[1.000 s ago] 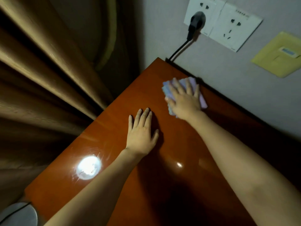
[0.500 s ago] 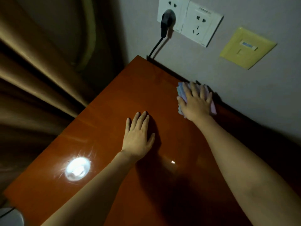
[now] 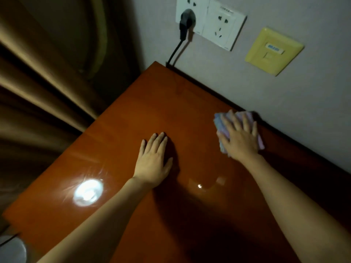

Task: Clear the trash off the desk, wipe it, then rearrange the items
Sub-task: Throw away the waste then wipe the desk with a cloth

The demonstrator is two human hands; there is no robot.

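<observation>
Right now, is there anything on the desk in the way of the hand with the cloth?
Nothing visible blocks it. The right hand presses flat on the cloth near the wall. The only other thing on the orange desk is the left hand, resting flat nearer the middle, apart from the cloth.

We see a glossy orange-brown wooden desk (image 3: 133, 114) set against the wall, its surface reflecting a round light. A folded lilac-and-blue cloth (image 3: 220, 122) lies flat on it near the back edge, partly covered.
</observation>
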